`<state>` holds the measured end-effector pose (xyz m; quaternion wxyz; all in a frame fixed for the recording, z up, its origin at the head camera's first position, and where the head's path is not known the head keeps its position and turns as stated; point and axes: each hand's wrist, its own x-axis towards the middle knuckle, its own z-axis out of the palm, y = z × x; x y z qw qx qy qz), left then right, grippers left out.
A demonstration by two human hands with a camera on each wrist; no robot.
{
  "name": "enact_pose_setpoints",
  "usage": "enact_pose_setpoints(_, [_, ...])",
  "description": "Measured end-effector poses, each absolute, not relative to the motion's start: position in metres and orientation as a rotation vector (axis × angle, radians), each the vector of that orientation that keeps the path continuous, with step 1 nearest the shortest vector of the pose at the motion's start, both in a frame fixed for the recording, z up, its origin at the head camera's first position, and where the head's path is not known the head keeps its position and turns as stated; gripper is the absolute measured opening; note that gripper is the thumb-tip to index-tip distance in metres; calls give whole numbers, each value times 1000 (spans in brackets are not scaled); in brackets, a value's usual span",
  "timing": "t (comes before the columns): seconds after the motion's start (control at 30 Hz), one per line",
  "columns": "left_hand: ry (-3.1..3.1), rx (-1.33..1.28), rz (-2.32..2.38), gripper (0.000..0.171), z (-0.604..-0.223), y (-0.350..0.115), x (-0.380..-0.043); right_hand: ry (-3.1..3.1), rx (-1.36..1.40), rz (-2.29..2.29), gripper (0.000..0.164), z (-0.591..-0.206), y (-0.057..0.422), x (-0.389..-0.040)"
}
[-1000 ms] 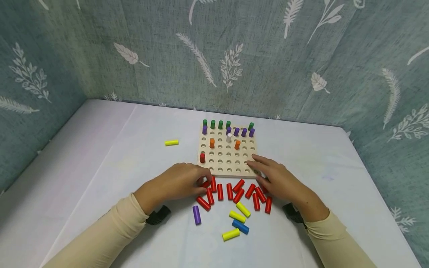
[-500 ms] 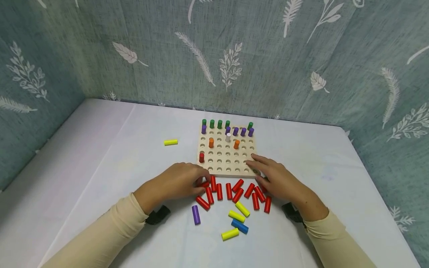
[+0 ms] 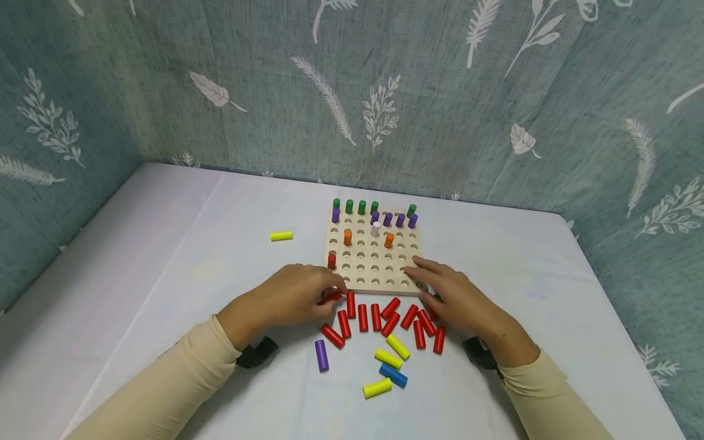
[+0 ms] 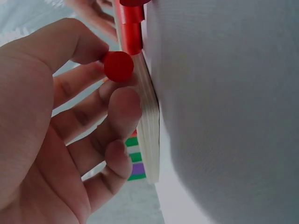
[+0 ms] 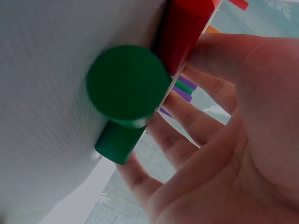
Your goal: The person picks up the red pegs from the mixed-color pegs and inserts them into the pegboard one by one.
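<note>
A red peg (image 4: 118,66) is pinched between the thumb and index finger of my left hand (image 3: 294,295), just off the front left corner of the wooden pegboard (image 3: 367,287). The left wrist view shows its round end. My right hand (image 3: 459,299) rests at the board's front right corner with loosely extended fingers. In the right wrist view a red peg (image 5: 187,32) lies near the right thumb, and a green peg (image 5: 128,84) is close to the camera, with another green peg (image 5: 120,142) behind it. The head view hides those green pegs under the hand.
Several loose red pegs (image 3: 363,318) lie in front of the board. Yellow pegs (image 3: 377,388), a blue peg (image 3: 393,374) and a purple peg (image 3: 321,355) lie nearer me; one yellow peg (image 3: 282,235) is left of the board. Green, purple, orange, white and red pegs stand in holes.
My left hand has shifted slightly up and left, with the red peg at its fingertips turned and drawn away from the neighbouring pegs. The right hand stays put.
</note>
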<state>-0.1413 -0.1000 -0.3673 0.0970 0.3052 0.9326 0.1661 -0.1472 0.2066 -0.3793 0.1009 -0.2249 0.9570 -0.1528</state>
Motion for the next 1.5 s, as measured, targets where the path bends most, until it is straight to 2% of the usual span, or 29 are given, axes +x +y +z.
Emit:
enact_pose_setpoints(0.57, [2890,917,575,20,-360,-110,-151,2826,-655,-453,56,-378,207,-147])
enact_pose_setpoints(1.5, [3006,861,657,26,-367,-117,-160,2817,-657,-466,56,-380,207,-148])
